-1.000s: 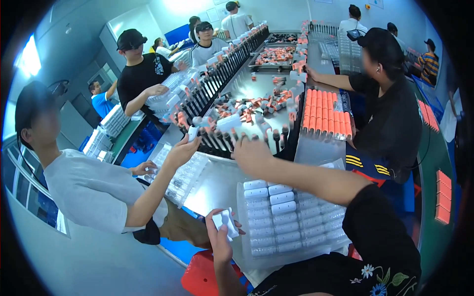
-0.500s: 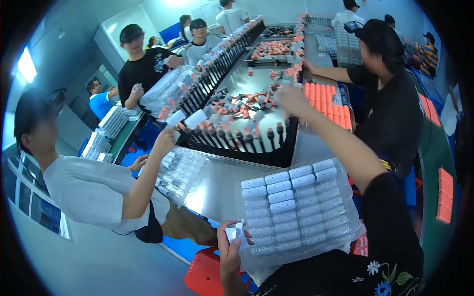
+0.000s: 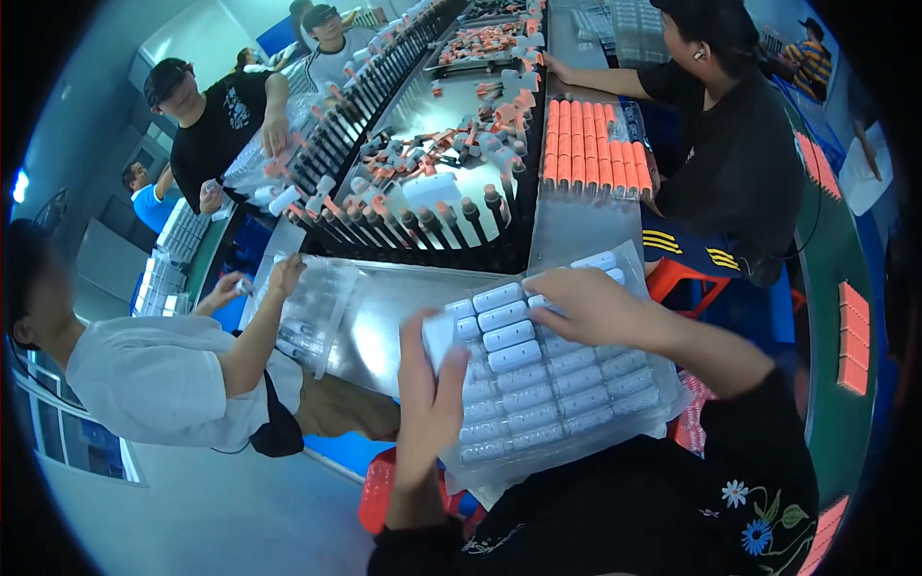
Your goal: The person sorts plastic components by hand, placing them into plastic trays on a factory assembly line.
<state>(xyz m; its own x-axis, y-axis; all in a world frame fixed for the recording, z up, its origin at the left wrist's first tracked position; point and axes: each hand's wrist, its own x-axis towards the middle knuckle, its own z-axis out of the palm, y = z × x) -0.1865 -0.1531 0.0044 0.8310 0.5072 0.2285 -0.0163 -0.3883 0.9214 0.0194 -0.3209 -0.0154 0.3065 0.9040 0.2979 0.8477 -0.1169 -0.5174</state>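
A clear plastic blister tray (image 3: 663,419) lies in front of me, partly filled with white oblong cases (image 3: 507,335) in its far rows. My left hand (image 3: 430,398) is closed around a flat white rectangular piece (image 3: 439,338), held over the tray's left edge. Above the tray's far middle, my right hand (image 3: 591,309) has thumb and fingers drawn together on a white oblong case at the compartments. The fingers partly cover that case, so whether it sits in its compartment cannot be told.
Beyond the metal table (image 3: 384,312) stands a black-edged bin (image 3: 413,257) ringed with upright black holders, with orange and grey parts (image 3: 423,154) inside. A tray of orange pieces (image 3: 591,149) is at right. Co-workers sit both sides; a red stool (image 3: 379,490) stands below left.
My right hand has come back from over the bin of parts to the tray. My left hand has risen with the white piece, and the view has shifted.
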